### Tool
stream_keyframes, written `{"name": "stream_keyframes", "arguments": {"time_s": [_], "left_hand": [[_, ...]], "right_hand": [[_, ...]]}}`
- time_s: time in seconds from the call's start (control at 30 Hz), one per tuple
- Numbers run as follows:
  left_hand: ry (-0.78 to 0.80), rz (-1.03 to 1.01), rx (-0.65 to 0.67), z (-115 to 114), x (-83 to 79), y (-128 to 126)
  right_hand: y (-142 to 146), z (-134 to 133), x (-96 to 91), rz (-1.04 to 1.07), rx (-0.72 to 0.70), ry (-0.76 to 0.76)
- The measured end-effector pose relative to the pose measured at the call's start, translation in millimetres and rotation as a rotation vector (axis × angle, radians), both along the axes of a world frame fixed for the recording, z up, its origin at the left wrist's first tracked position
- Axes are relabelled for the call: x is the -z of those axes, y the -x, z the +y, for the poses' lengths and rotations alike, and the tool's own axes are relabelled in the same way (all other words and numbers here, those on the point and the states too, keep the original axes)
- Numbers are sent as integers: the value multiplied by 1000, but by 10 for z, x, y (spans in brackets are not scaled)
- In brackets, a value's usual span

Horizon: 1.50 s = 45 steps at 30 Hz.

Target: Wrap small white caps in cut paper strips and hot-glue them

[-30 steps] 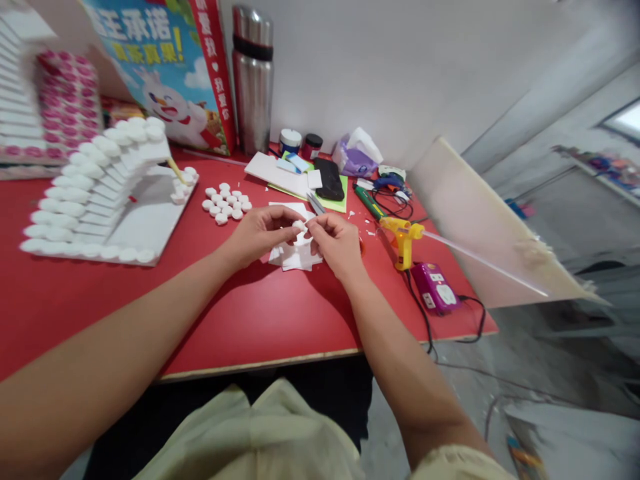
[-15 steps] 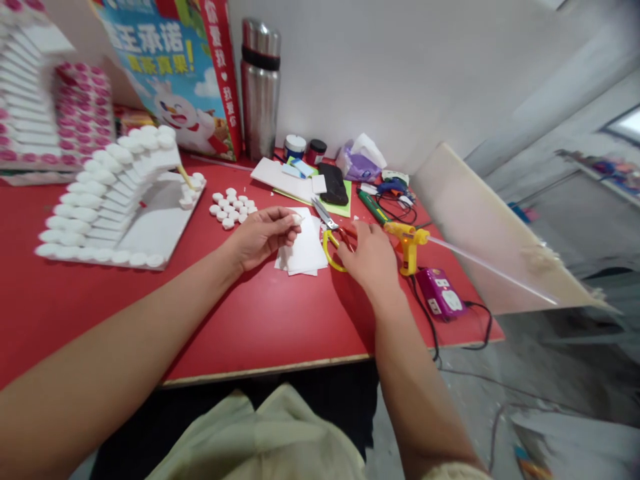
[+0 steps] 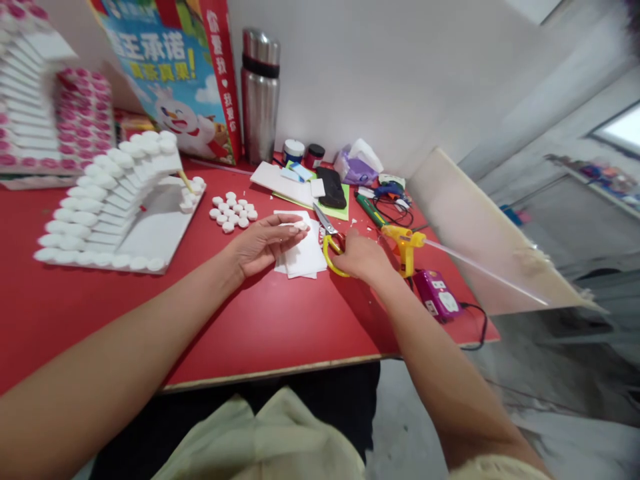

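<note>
My left hand [image 3: 263, 247] holds a small white piece [image 3: 300, 227] pinched at its fingertips, above a stack of white cards [image 3: 306, 257]. My right hand [image 3: 364, 255] is curled round the handles of a pair of scissors [image 3: 327, 223]; its fingertips are partly hidden. The scissors have one yellow and one red handle, and their blades point away from me. Left of the cards lies a cluster of several white round pieces [image 3: 233, 212]. Further left stands a white stepped model [image 3: 165, 227] edged with similar round pieces.
A yellow glue gun [image 3: 407, 247] with a long clear stick stands right of my right hand, near a purple power box [image 3: 437, 293]. Behind are a steel flask [image 3: 261, 100], small jars, a black pouch [image 3: 332, 188] and a tissue pack [image 3: 357, 167]. A pale board leans at right.
My right hand has lowered from hovering over the scissors with fingers spread, and its fingers have curled in at the handles. My left hand has turned slightly, showing more of the white piece.
</note>
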<state>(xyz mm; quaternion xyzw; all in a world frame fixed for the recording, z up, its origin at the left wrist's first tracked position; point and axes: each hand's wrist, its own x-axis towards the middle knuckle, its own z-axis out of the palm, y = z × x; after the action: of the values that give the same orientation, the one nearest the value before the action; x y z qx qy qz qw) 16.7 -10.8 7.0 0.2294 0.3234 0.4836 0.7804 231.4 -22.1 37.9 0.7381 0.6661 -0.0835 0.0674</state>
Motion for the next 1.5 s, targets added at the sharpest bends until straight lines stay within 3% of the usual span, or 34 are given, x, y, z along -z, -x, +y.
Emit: {"name": "stream_keyframes", "arguments": {"time_s": [0.13, 0.27, 0.37, 0.53, 0.67, 0.9, 1.13, 1.5], "left_hand": [[-15, -20, -73, 17, 23, -9], [-48, 11, -53, 32, 57, -16], [-78, 30, -37, 39, 74, -12], [-61, 62, -24, 41, 69, 2], [-56, -4, -70, 35, 58, -11], [-103, 15, -106, 31, 65, -38], [-167, 48, -61, -5, 54, -65], [-214, 72, -101, -25, 46, -72]], "right_hand": [[-80, -108, 52, -10, -1, -72], [-192, -190, 111, 49, -64, -156], [-255, -210, 134, 220, -108, -217], [-252, -258, 115, 548, -20, -265], [-165, -352, 72, 692, -108, -246], [3, -460, 41, 555, -202, -240], [74, -460, 20, 472, -182, -246], [102, -479, 41, 410, -177, -258]]}}
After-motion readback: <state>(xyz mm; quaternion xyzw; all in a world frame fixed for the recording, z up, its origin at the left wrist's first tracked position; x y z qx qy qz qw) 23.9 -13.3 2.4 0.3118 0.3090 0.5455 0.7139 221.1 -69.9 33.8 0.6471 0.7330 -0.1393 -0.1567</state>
